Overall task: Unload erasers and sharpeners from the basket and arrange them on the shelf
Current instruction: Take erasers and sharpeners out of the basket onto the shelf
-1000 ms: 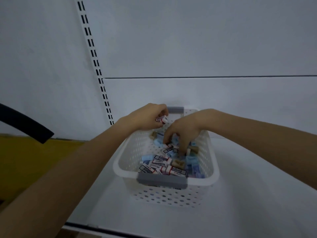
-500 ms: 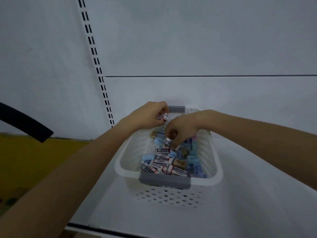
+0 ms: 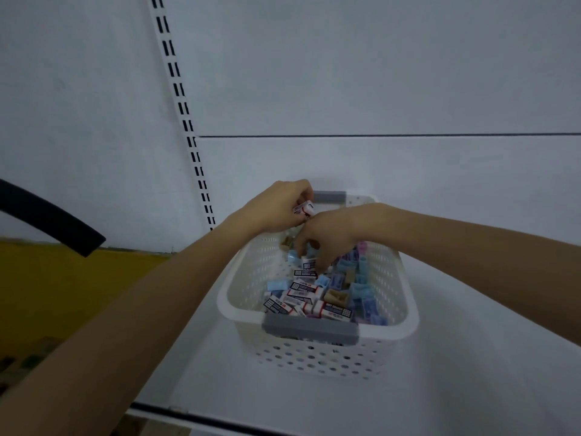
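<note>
Both hands were over the far end of the basket [image 3: 239, 297], just right of centre in the frame. My left hand [image 3: 276, 206] was curled shut around at least one sleeved eraser [image 3: 304, 209], its white end poking out between thumb and fingers by the far grey handle [image 3: 329, 196] — I judged it was serving as a holding spot, so that several pieces could go to the shelf in one trip. My right hand [image 3: 327, 237] was turned palm down with its fingers dipped into the pile, their tips at an upright eraser [image 3: 308, 264]; whether they had closed on it I could not tell, since the hand hid the pinch.

Below the hands, toward the lower centre of the frame, the basket held a loose heap: black-and-white erasers [image 3: 303, 289] toward the near grey handle [image 3: 309, 330], pale blue sharpeners [image 3: 361, 291] along the right side, a few tan ones among them. It sat on the white shelf [image 3: 471, 372], whose bare surface showed no arranged items — so I took the unloading to be at an early stage, with sorting by type likely the reason for picking erasers first.
</note>
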Available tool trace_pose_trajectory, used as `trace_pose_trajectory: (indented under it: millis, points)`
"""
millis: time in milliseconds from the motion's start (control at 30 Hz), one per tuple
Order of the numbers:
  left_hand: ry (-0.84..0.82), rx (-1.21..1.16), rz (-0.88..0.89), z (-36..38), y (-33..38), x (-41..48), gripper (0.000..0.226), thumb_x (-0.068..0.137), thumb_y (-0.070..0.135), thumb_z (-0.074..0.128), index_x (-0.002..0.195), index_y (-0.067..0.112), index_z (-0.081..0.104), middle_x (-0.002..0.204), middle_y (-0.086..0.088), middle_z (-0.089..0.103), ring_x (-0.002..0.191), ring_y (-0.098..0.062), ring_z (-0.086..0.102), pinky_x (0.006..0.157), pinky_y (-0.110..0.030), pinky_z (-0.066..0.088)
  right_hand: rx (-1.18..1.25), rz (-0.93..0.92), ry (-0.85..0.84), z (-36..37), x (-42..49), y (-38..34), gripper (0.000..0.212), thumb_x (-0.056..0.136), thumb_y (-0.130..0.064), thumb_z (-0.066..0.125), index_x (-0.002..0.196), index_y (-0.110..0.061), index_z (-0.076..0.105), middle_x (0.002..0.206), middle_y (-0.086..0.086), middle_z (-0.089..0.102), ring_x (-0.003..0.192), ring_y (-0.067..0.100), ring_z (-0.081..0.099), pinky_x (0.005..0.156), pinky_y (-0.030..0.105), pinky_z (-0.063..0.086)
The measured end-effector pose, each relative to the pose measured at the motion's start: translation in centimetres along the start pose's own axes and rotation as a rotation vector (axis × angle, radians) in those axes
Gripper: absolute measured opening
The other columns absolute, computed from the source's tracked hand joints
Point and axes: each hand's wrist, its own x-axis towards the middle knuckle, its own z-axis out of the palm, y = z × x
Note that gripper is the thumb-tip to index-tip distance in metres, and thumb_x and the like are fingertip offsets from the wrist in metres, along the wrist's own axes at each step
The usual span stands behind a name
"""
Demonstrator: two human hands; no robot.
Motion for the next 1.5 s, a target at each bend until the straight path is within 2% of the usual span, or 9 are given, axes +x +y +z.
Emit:
trace_pose_trajectory:
  millis: [300,500,633,700,800,867,1067,1333,1500]
  points:
    - [0.141,-0.213,-0.031,-0.6,-0.3,0.1,0.028,0.081,0.003,0.063,0.107,0.008,0.055,0.101,-0.004,0.060,0.087,-0.012,0.055,0.070,-0.012,0.046,-0.002,0.072,0.023,-0.2,-0.2,-0.8,0.054,0.078,-0.039,0.069,0.124,-0.015,0.053,0.111,-0.001,0.058,0.093,0.018,0.054,0.077,0.026,0.042]
    - [0.081,-0.142,0.021,-3.1,-1.0,0.1,0.028,0.083,0.006,0.064,0.108,0.012,0.055,0.099,0.001,0.058,0.090,-0.010,0.055,0.069,-0.004,0.042,0.022,0.116,-0.063,-0.5,-0.6,-0.8,0.075,0.076,-0.041,0.071,0.139,-0.020,0.035,0.141,0.004,0.038,0.123,0.023,0.043,0.101,0.035,0.039]
    - [0.048,-0.086,0.044,-3.9,-1.5,-0.2,0.029,0.083,0.008,0.065,0.109,0.012,0.055,0.107,-0.004,0.062,0.098,-0.015,0.058,0.073,-0.010,0.042,0.016,0.158,-0.012,-0.5,-1.1,-1.8,0.068,0.074,-0.041,0.072,0.130,-0.016,0.042,0.127,0.006,0.039,0.084,0.014,0.045,0.066,0.023,0.040]
    - [0.039,-0.065,0.059,-4.1,-1.5,-0.3,0.030,0.083,0.009,0.065,0.110,0.012,0.055,0.109,-0.005,0.062,0.098,-0.015,0.057,0.072,-0.009,0.040,0.012,0.185,-0.023,-0.6,-0.9,-2.1,0.062,0.075,-0.040,0.072,0.125,-0.011,0.048,0.123,0.006,0.046,0.078,0.013,0.047,0.058,0.021,0.040]
    - [0.034,-0.049,0.079,-4.5,-1.6,-0.4,0.031,0.083,0.009,0.065,0.112,0.011,0.055,0.110,-0.004,0.061,0.097,-0.014,0.057,0.071,-0.008,0.039,0.101,0.218,-0.088,-0.6,-0.5,-1.9,0.061,0.075,-0.036,0.073,0.124,-0.009,0.049,0.119,0.010,0.055,0.098,0.024,0.057,0.079,0.032,0.050]
    - [0.024,-0.054,0.086,-4.7,-1.7,-0.4,0.031,0.083,0.009,0.065,0.111,0.012,0.054,0.110,-0.004,0.061,0.096,-0.013,0.056,0.071,-0.008,0.040,0.164,0.233,-0.110,-0.3,-0.5,-1.7,0.056,0.075,-0.032,0.073,0.120,-0.011,0.048,0.114,0.011,0.057,0.094,0.023,0.056,0.082,0.036,0.050]
    - [-0.005,-0.055,0.110,-5.0,-2.1,-0.1,0.033,0.083,0.011,0.066,0.113,0.011,0.054,0.111,-0.005,0.059,0.097,-0.015,0.056,0.071,-0.007,0.039,0.263,0.263,-0.084,0.4,-0.2,-1.9,0.045,0.076,-0.023,0.072,0.106,-0.018,0.038,0.086,0.001,0.050,0.072,0.017,0.049,0.057,0.025,0.043]
    - [-0.067,-0.027,0.123,-5.9,-2.3,0.0,0.033,0.083,0.012,0.065,0.115,0.012,0.054,0.112,-0.004,0.059,0.099,-0.014,0.056,0.077,-0.019,0.041,0.309,0.249,-0.058,-0.7,-1.0,-1.6,0.058,0.076,-0.024,0.072,0.121,-0.018,0.035,0.098,0.002,0.052,0.090,0.021,0.054,0.071,0.031,0.049]
    - [-0.125,0.077,0.140,-7.0,-1.8,0.5,0.027,0.086,0.008,0.059,0.112,0.013,0.053,0.111,-0.004,0.060,0.100,-0.020,0.058,0.066,-0.018,0.037,0.375,0.247,0.082,-3.4,-4.3,-0.8,0.060,0.077,-0.023,0.071,0.125,-0.020,0.035,0.116,0.004,0.046,0.103,0.024,0.053,0.081,0.031,0.049]
